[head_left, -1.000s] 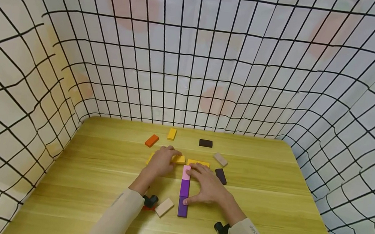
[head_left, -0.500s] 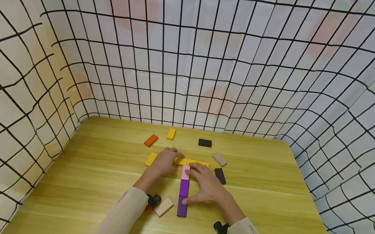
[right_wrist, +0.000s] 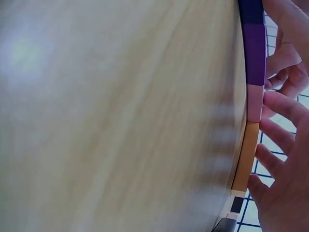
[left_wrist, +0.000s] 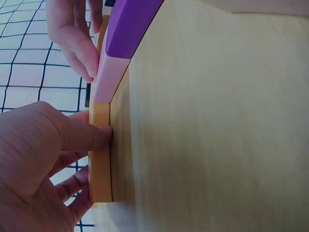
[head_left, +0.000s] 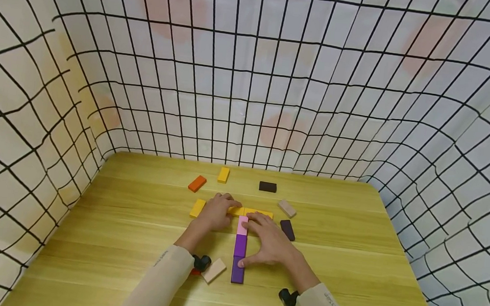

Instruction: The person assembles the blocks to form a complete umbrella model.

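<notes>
Flat wooden blocks lie on a wooden table (head_left: pixel 349 261). A column runs toward me: pink block (head_left: pixel 243 225), purple block (head_left: pixel 240 245), dark purple block (head_left: pixel 238 273). Two yellow blocks lie crosswise at its far end. My left hand (head_left: pixel 222 209) pinches the left yellow block (head_left: pixel 236 211) between thumb and fingers, as the left wrist view shows on the yellow block (left_wrist: pixel 100 159). My right hand (head_left: pixel 268 241) lies flat beside the column. Its fingertips touch the pink block (right_wrist: pixel 254 104) and the right yellow block (head_left: pixel 261 213), and its thumb touches the purple blocks.
Loose blocks lie around: another yellow (head_left: pixel 197 208), orange (head_left: pixel 197 183), yellow (head_left: pixel 223 174) and dark brown (head_left: pixel 268 186) farther back, beige (head_left: pixel 287 208) and dark purple (head_left: pixel 288 230) to the right, beige (head_left: pixel 214 270) by my left wrist. Grid-patterned cloth walls enclose the table.
My left hand has slid its yellow block to the right and straightened it against the other yellow block at the top of the column. The right hand stayed in place.
</notes>
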Action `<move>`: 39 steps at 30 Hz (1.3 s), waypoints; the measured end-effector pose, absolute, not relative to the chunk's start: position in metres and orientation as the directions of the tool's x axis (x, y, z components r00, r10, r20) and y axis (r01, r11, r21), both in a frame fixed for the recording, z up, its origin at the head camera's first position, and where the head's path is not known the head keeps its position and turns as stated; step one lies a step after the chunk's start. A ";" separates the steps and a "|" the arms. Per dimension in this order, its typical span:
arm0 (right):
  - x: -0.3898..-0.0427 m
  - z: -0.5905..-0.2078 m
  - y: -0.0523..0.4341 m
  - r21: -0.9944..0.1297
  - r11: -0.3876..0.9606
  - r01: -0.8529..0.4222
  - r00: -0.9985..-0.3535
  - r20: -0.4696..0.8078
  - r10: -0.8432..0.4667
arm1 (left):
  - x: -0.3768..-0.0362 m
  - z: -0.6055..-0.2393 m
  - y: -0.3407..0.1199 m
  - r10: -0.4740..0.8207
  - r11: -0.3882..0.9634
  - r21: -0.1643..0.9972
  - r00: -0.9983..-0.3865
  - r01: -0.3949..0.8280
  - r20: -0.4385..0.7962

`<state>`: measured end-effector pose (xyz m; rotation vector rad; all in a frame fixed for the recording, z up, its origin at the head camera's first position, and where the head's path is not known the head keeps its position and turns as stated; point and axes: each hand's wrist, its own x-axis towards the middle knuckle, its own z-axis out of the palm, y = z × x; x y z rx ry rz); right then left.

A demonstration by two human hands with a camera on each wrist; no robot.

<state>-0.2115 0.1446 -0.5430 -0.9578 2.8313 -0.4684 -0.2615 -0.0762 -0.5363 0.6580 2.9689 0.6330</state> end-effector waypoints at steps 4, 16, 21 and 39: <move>-0.213 -0.543 0.145 -0.321 0.754 -0.572 -0.793 -0.015 -0.609 | -0.261 -0.539 -0.075 0.405 0.832 0.390 -0.913 0.394 0.058; -0.216 -0.545 0.146 -0.303 0.747 -0.591 -0.787 0.014 -0.617 | -0.261 -0.544 -0.074 0.395 0.837 0.383 -0.916 0.390 0.070; -0.215 -0.545 0.146 -0.300 0.752 -0.587 -0.790 0.009 -0.613 | -0.259 -0.543 -0.073 0.401 0.834 0.384 -0.913 0.396 0.070; -0.214 -0.545 0.145 -0.302 0.765 -0.570 -0.798 -0.018 -0.602 | -0.236 -0.532 -0.086 0.461 0.805 0.408 -0.887 0.431 0.029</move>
